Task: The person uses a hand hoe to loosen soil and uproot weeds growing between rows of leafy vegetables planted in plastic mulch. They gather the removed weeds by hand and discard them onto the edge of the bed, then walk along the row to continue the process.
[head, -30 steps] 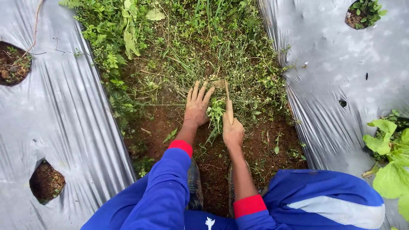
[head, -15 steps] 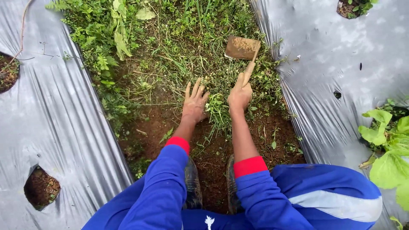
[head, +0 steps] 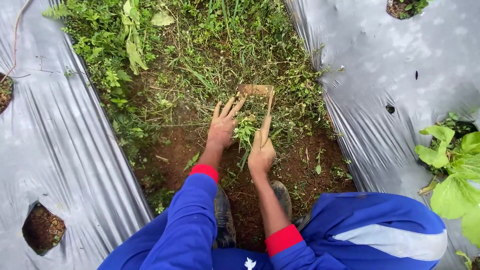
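Right hand [head: 261, 154]: fist closed round wooden handle of small hoe [head: 256, 91]; blade set in weeds just ahead. Left hand [head: 223, 126]: fingers spread, flat on ground, fingertips touching blade's near edge. Weed clump [head: 246, 129]: between both hands, on bare brown soil [head: 300, 172]. Silver plastic mulch [head: 65, 150]: both sides of furrow, planting holes cut. Leafy green plant [head: 452, 170]: right edge.
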